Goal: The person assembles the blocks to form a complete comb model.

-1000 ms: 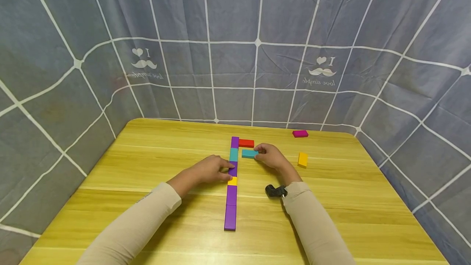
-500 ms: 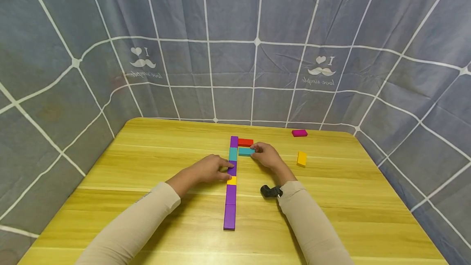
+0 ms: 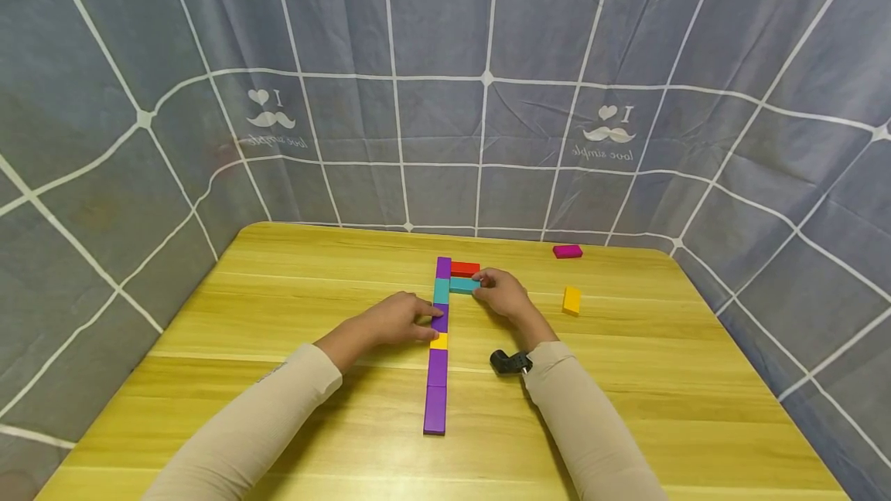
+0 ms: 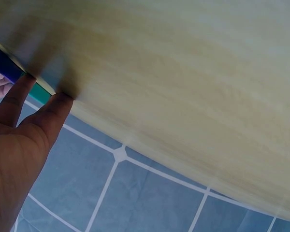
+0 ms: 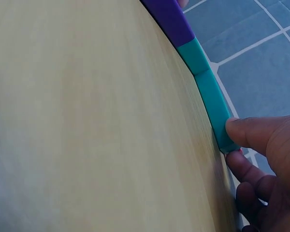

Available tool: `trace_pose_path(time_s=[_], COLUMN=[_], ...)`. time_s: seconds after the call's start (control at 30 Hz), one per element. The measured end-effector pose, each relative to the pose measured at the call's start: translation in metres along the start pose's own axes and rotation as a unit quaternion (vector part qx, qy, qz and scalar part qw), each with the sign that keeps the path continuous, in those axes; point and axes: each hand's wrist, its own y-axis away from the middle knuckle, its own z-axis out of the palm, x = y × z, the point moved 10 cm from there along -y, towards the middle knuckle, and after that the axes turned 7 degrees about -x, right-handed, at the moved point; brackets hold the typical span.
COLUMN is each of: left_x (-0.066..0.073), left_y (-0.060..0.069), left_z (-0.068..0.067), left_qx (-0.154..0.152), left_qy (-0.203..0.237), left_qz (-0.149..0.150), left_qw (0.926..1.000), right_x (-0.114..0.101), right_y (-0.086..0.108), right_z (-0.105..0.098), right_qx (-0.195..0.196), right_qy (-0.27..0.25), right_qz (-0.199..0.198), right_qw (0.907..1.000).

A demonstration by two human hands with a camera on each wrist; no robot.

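Note:
A straight row of flat blocks runs up the table: a purple block (image 3: 443, 267) at the far end, a teal block (image 3: 442, 291), another purple block, a yellow block (image 3: 438, 342) and two more purple blocks (image 3: 435, 410). My left hand (image 3: 397, 319) reaches in from the left; its extended fingers touch the middle purple block and the yellow one. With thumb and finger my right hand (image 3: 506, 294) pinches the right end of a second teal block (image 3: 462, 284). That block's left end meets the row, also in the right wrist view. Just beyond it lies a red block (image 3: 465, 269), against the row.
At the right, a yellow block (image 3: 571, 301) lies on the wooden table (image 3: 661, 377), with a magenta block (image 3: 568, 251) near the back edge. A black camera mount (image 3: 510, 362) juts from the right wrist. Grey gridded curtain (image 3: 445, 122) surrounds the table.
My right hand has slid the pinched teal block left and slightly away, closing the gap to the row. The left hand has stayed in place on the row.

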Motion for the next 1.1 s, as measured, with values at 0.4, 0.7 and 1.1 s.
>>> trace_pose_path(time_s=[0.4, 0.7, 1.1], left_x=[0.0007, -0.0006, -0.0024], left_y=[0.0009, -0.0004, -0.0009], left_z=[-0.0005, 0.0007, 0.001], left_qx=[0.0, -0.001, 0.002], left_qy=[0.007, 0.009, 0.001], left_qz=[-0.003, -0.004, -0.004], left_qw=[1.0, 1.0, 1.0], right_x=[0.0024, 0.0034, 0.0037], right_y=[-0.0014, -0.0012, 0.0], right_z=[0.0009, 0.0009, 0.0006], right_qx=[-0.001, -0.002, -0.001], right_qy=[0.001, -0.001, -0.025], right_qz=[0.002, 0.006, 0.008], right_qw=[1.0, 1.0, 0.9997])
